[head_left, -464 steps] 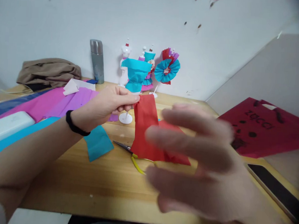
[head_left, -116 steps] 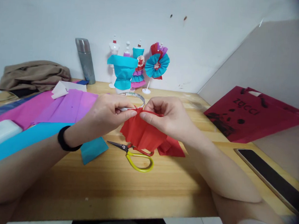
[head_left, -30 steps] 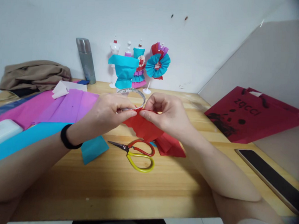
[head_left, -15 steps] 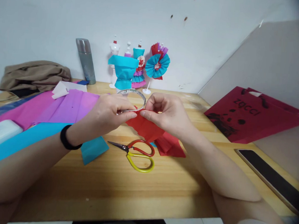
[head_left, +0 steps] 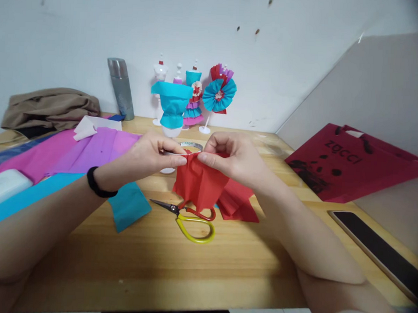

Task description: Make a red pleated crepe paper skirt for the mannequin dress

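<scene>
My left hand [head_left: 153, 151], with a black band on its wrist, pinches the upper edge of a red crepe paper piece [head_left: 201, 186]. My right hand [head_left: 235, 159] pinches the same edge a little to the right, thumb and fingertips together. The paper hangs in soft folds between and below them. Just behind the fingers shows part of a ring-shaped tape roll [head_left: 192, 146] with printed lettering; whether the left fingers also hold it is hidden. Scissors [head_left: 173, 209] with a red and a yellow handle lie below, one handle partly covered. More red paper [head_left: 239, 202] lies to the right.
Small dress forms stand behind, one in turquoise paper [head_left: 173, 105], another bearing a turquoise paper flower [head_left: 219, 95]. A turquoise piece [head_left: 129, 208], purple paper [head_left: 107, 149], a flask [head_left: 121, 91] and brown cloth [head_left: 52, 106] are left; a phone [head_left: 375, 251] and red bag [head_left: 352, 164] right.
The red paper now hangs down more openly below my hands, covering part of the scissors' red handle. The tape roll has dropped lower behind my fingers, and less of it shows.
</scene>
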A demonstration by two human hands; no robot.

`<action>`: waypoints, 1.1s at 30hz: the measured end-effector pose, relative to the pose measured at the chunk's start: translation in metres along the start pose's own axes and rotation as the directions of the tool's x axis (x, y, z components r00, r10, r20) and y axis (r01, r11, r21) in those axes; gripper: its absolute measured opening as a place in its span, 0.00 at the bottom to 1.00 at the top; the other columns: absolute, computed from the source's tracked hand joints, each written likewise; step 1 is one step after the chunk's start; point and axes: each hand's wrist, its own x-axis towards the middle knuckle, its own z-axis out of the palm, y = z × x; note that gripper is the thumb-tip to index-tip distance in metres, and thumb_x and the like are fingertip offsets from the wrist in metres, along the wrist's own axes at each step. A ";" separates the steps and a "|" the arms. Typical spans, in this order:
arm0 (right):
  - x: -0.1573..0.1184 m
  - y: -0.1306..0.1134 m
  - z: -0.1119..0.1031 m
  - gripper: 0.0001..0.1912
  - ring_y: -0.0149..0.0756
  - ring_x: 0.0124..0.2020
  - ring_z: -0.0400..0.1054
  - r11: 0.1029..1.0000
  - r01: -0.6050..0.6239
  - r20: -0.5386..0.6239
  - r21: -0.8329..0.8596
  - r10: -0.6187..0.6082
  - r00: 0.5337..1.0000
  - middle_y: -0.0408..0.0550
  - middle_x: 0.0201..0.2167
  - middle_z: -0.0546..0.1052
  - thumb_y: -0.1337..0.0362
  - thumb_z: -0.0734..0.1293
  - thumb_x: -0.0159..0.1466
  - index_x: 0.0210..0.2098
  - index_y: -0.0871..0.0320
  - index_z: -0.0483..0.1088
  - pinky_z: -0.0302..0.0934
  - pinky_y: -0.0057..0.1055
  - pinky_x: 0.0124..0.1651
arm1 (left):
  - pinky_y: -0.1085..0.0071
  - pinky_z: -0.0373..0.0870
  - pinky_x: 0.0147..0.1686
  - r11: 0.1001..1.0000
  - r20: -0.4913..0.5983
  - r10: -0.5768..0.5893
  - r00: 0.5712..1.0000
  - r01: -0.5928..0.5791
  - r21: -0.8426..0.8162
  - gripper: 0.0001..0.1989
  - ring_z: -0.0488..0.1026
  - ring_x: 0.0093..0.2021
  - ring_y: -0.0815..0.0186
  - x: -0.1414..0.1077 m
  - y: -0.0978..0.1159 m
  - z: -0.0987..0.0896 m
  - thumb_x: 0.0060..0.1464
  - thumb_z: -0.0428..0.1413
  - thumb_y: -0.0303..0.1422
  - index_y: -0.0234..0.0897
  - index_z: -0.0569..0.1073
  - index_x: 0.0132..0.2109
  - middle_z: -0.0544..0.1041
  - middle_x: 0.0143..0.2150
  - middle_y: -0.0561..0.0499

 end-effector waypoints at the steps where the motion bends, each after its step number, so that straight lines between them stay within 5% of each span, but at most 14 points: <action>1: -0.001 -0.002 -0.002 0.14 0.27 0.22 0.58 1.000 0.009 0.012 -0.013 -0.008 1.000 0.40 0.19 0.66 0.59 0.70 0.55 0.22 0.57 0.63 0.51 0.27 0.24 | 0.79 0.60 0.22 0.999 -0.002 -0.037 0.999 0.037 -0.022 0.07 0.64 0.22 0.74 0.000 0.002 0.000 0.51 0.59 0.32 0.33 0.78 0.30 0.73 0.23 0.55; 10: -0.003 -0.003 -0.006 0.10 0.28 0.21 0.58 0.998 -0.052 0.115 -0.040 0.056 0.992 0.41 0.19 0.67 0.63 0.68 0.57 0.22 0.58 0.66 0.50 0.28 0.23 | 0.79 0.51 0.17 0.958 0.032 -0.255 0.966 0.257 -0.128 0.09 0.57 0.19 0.77 -0.004 0.006 -0.002 0.51 0.60 0.35 0.33 0.77 0.30 0.68 0.21 0.56; 33: -0.001 0.000 -0.007 0.09 0.29 0.23 0.62 0.999 -0.048 0.152 0.007 0.046 0.987 0.42 0.20 0.71 0.62 0.70 0.56 0.23 0.58 0.68 0.54 0.28 0.25 | 0.79 0.54 0.18 0.985 0.030 -0.170 0.985 0.171 -0.033 0.09 0.58 0.19 0.76 -0.004 0.007 -0.002 0.54 0.59 0.34 0.32 0.78 0.32 0.70 0.22 0.55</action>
